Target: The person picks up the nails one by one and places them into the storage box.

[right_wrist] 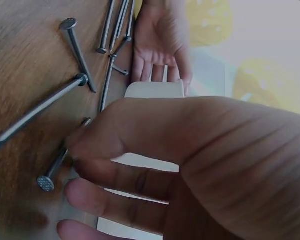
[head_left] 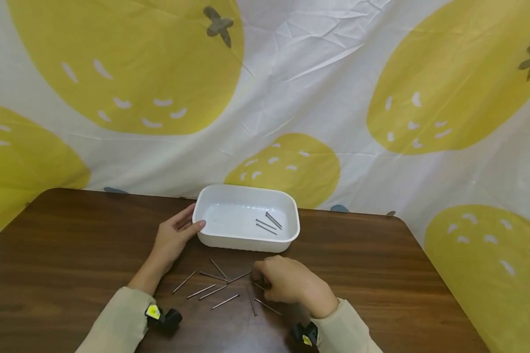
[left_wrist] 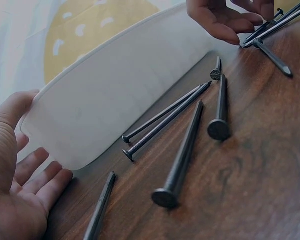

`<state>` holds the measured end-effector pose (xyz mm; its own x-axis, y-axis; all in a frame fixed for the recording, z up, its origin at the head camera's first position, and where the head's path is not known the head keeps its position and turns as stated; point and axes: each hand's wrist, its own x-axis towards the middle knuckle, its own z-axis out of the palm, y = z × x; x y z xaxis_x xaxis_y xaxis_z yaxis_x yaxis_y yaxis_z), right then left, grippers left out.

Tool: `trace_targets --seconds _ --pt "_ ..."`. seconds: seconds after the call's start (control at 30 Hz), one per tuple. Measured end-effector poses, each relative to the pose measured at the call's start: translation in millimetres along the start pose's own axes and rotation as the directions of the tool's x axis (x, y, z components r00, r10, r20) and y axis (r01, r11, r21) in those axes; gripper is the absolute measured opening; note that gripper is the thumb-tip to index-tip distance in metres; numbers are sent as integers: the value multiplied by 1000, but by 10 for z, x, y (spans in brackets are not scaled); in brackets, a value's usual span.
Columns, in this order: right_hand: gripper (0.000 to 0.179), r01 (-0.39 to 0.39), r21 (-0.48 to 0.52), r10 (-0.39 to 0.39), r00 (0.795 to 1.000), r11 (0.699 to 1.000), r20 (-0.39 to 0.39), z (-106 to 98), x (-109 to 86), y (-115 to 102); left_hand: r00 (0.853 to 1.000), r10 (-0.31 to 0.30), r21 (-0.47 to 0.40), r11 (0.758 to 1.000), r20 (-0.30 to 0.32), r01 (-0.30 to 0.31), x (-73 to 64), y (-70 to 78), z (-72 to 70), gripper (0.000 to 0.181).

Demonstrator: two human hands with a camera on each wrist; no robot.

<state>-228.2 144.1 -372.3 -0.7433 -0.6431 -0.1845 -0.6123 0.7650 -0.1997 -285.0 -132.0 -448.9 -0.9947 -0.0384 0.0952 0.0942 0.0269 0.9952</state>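
Observation:
A white rectangular tray [head_left: 246, 243] stands near the back of the table with several steel nails [head_left: 267, 226] lying in its right part. My left hand [head_left: 173, 237] holds the tray's left end, thumb on the rim and fingers against the outside. In front of the tray, my right hand [head_left: 287, 280] is low over the table with bent fingers. Its thumb and index fingertip close on a nail [right_wrist: 52, 172], partly hidden behind the thumb in the right wrist view. More loose nails [left_wrist: 177, 160] lie scattered on the wood between the two hands.
The dark brown wooden table [head_left: 371, 274] has rounded back corners. Behind it hangs a white cloth [head_left: 168, 157] with large yellow fruit shapes, close to the tray's back side. Black wrist devices [head_left: 164, 318] sit on both sleeves.

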Motion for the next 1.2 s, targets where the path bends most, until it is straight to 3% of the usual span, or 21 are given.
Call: trace_targets --seconds 0.7,0.93,1.2 --pt "32 -37 -96 32 998 995 -59 120 40 -43 1000 -9 -8 1000 -2 9 -2 -3 8 66" --pt "31 -25 -49 24 999 998 -36 109 44 -14 1000 -17 -17 1000 -3 17 -4 -15 -1 66" --pt "31 36 23 -34 996 999 -79 -19 15 68 1000 -16 -13 1000 -5 16 -1 -9 0 66"
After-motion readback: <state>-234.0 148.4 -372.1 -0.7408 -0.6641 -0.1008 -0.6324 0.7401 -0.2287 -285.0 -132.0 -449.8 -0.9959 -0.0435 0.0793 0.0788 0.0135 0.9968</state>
